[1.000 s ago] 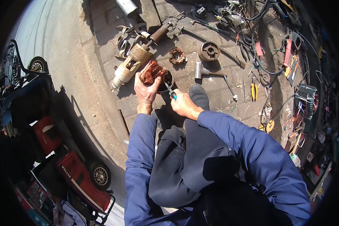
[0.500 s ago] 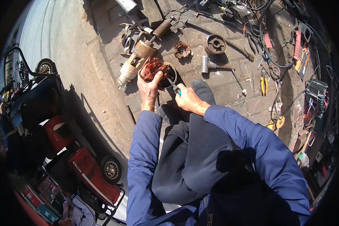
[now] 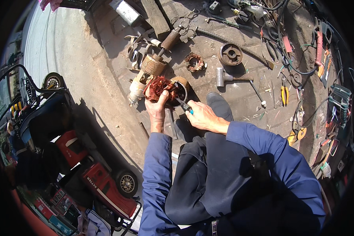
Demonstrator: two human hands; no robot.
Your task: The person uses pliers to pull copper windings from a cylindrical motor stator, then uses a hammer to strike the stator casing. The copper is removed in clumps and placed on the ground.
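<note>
My left hand (image 3: 157, 109) is closed round a tangle of reddish copper wire (image 3: 159, 89), its thumb pressed on the strands. The wire sits at the mouth of a round metal housing (image 3: 181, 83) with a tan outer wall. In my right hand (image 3: 205, 117) is a screwdriver (image 3: 190, 111) with a dark and teal handle. Its shaft slants into the housing's dark opening beside the wire; the tip is hidden. Just beyond my left hand lies a tan, mesh-patterned cylindrical motor part (image 3: 153, 65) with a rusty shaft.
A ring with ragged copper ends (image 3: 194, 62), a round metal cover (image 3: 230, 54) and a hammer (image 3: 224, 76) lie ahead on the brick paving. Yellow-handled pliers (image 3: 284, 95) and tangled cables are to the right. A red vehicle (image 3: 108, 190) stands at the left.
The view has shifted, so most things appear farther right and lower. The housing shows more of its tan outer wall. Both hands keep their holds on the wire and the screwdriver.
</note>
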